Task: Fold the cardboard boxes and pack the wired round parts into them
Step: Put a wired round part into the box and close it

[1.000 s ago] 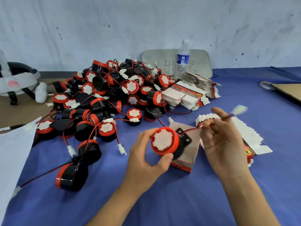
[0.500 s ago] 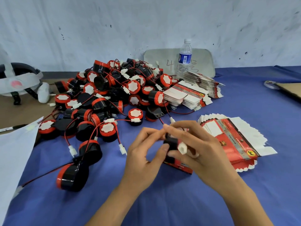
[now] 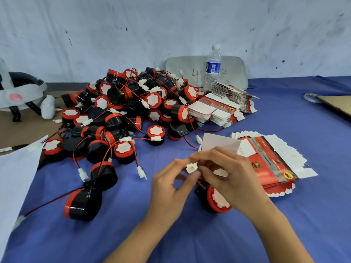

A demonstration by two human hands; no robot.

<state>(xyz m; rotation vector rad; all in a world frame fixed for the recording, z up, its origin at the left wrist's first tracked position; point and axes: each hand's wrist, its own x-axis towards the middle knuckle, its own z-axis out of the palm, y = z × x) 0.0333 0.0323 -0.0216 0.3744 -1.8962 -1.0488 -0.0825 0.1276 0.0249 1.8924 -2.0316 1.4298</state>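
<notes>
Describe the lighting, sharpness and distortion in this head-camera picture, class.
Head view: light is soft and even, with only faint shadows beneath the pile of round parts; the left hand and right hand, pinching a white connector, look slightly blurred; the white paper at the left edge looks stretched by the wide lens.

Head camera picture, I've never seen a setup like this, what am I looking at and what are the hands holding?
No machine here: a person wears a camera on the head, looking down at their bare hands. On the blue cloth lie a pile of red-and-black round parts with wires, stacks of flat box blanks and a water bottle. The left hand and right hand together pinch a white plug; a round part shows below the right hand.
</notes>
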